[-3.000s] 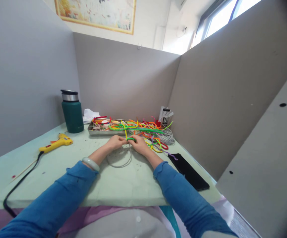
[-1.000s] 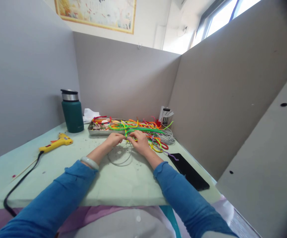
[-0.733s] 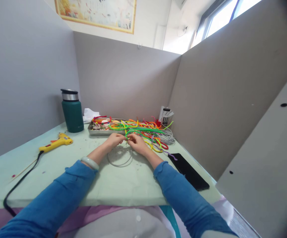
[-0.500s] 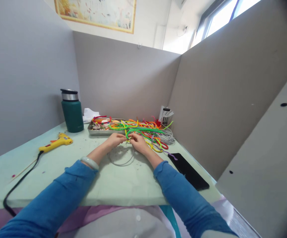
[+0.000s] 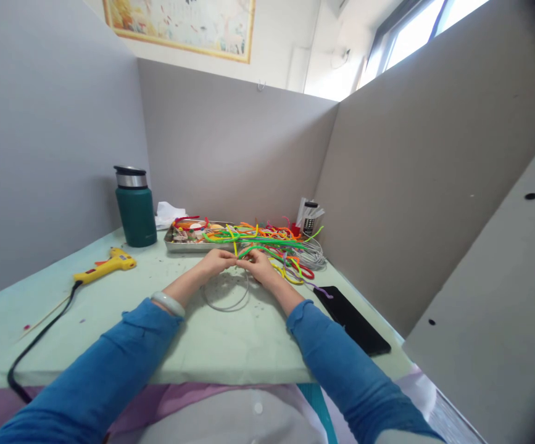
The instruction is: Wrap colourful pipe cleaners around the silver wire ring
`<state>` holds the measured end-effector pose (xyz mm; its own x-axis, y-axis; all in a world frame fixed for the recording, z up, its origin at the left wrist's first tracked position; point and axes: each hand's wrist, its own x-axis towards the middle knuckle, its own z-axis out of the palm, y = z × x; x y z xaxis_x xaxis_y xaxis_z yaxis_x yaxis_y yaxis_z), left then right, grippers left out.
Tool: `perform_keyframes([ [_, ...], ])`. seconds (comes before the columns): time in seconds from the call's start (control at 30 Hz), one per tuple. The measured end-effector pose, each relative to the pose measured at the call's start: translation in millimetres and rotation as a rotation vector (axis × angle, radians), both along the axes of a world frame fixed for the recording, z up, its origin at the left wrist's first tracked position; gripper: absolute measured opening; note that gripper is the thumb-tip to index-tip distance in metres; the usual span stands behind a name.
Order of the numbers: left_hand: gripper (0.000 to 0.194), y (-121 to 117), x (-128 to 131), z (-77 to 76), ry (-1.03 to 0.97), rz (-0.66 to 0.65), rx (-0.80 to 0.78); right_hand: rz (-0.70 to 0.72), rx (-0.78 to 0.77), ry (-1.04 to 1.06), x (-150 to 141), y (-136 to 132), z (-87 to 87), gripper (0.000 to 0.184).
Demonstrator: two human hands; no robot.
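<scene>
Fingertips of your left hand and right hand pinch closed around the green stem atop the grey ring, before the tray, exact grip hidden; looks like wrapping, calling for steady tension.

Phone right of wire ring, glue gun left.

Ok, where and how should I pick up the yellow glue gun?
Take the yellow glue gun by its long handle, from above, probably with the nearer left hand. It lies flat with the handle exposed; I'd keep off the orange trigger and the black cord at the handle's end.
</scene>
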<state>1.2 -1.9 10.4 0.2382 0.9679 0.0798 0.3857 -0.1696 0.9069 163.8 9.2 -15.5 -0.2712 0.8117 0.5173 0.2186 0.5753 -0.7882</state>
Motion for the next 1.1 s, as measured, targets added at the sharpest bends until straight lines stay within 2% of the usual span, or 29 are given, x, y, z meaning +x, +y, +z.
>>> perform_keyframes([
  [0.17,0.049,-0.2,1.0,2.6,-0.034,-0.009,-0.053,0.009,-0.021,0.088,0.0,4.4,-1.9,0.029],
  [0.37,0.047,-4.0,2.3,6.0,-0.144,-0.029,-0.119,0.109,-0.071,0.207,0.9,2.5,-2.4,0.029],
  [0.47,0.043,-2.0,1.6,5.0,-0.187,-0.027,-0.141,0.144,-0.098,0.243,1.0,-4.4,2.9,0.028],
  [0.6,0.039,2.3,-3.1,4.1,-0.230,0.007,-0.151,0.161,-0.058,0.244,2.2,-16.1,13.5,0.025],
  [0.7,0.039,4.4,-7.6,4.1,-0.225,0.021,-0.147,0.150,-0.058,0.176,3.3,-19.6,17.3,0.024],
  [0.87,0.042,4.5,-7.7,3.2,-0.160,0.022,-0.126,0.077,0.102,0.048,1.8,-13.2,12.1,0.022],
  [1.0,0.043,2.1,-4.3,3.3,-0.128,0.036,-0.115,-0.046,0.217,-0.029,0.3,-7.8,6.2,0.021],
  [1.1,0.044,2.0,-4.3,2.5,-0.105,0.038,-0.103,-0.057,0.303,-0.073,1.4,-6.7,5.1,0.019],
])
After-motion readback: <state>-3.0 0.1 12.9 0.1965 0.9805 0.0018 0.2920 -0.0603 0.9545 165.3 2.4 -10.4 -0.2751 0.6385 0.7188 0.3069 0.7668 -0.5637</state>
